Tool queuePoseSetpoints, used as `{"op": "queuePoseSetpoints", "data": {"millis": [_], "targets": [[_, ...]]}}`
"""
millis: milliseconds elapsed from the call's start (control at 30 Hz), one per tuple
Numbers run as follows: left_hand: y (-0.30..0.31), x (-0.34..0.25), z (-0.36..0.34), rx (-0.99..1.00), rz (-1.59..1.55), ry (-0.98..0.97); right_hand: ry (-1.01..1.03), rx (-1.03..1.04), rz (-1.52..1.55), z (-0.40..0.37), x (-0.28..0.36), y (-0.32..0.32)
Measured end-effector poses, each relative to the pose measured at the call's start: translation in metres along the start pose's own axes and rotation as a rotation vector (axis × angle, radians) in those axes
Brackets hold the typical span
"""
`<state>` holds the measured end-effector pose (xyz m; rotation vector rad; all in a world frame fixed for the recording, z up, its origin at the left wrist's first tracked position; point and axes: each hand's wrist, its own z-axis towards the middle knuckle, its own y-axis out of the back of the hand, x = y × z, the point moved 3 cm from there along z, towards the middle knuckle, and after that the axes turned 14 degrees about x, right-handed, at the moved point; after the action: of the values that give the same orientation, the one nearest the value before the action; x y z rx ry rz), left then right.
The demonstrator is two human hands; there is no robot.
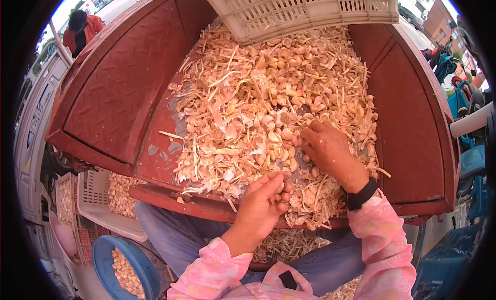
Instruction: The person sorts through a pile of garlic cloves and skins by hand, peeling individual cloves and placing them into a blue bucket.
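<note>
A broad heap of garlic cloves, papery skins and dry stalks [227,109] covers the bed of a red metal cart [119,78]. Over the near edge of the heap, my left hand [263,199] is curled, palm turned inward, with a pale garlic clove [280,187] between its fingers. To the right, my right hand [328,147] reaches down into the heap, its fingertips pinched together among the cloves; what they hold, if anything, is hidden. A black band circles the right wrist.
A white plastic crate [305,11] rests across the far end. At lower left are a blue basin [101,253] and a white crate [93,196], both with cloves inside. A person in red [93,29] is at upper left. Blue vehicles [444,264] stand on the right.
</note>
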<state>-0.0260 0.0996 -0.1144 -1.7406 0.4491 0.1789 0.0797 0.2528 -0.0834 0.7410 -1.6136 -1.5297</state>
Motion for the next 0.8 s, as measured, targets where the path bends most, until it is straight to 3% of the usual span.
{"op": "queuePoseSetpoints", "data": {"millis": [67,267,367,467,700,733,800], "targets": [[0.000,-0.006,-0.003,-0.007,0.047,-0.007,-0.003,0.023,-0.088,0.002,0.000,-0.009],[-0.005,-0.010,-0.002,-0.042,0.147,-0.007,-0.099,0.197,0.223,-0.004,0.000,0.003],[-0.002,-0.007,0.001,-0.029,0.114,-0.015,-0.279,0.295,0.954,-0.009,-0.006,0.001],[-0.001,-0.004,0.006,-0.002,0.081,0.004,-0.206,0.293,1.347,-0.015,-0.006,0.011],[-0.015,0.007,0.017,0.064,-0.012,0.059,0.005,0.297,1.523,-0.027,0.015,0.012],[-0.013,0.009,0.019,0.075,-0.042,0.055,0.019,0.270,1.469,-0.029,0.021,0.014],[-0.011,0.009,0.018,0.075,-0.094,0.058,0.270,0.106,1.061,-0.030,0.031,0.028]]}}
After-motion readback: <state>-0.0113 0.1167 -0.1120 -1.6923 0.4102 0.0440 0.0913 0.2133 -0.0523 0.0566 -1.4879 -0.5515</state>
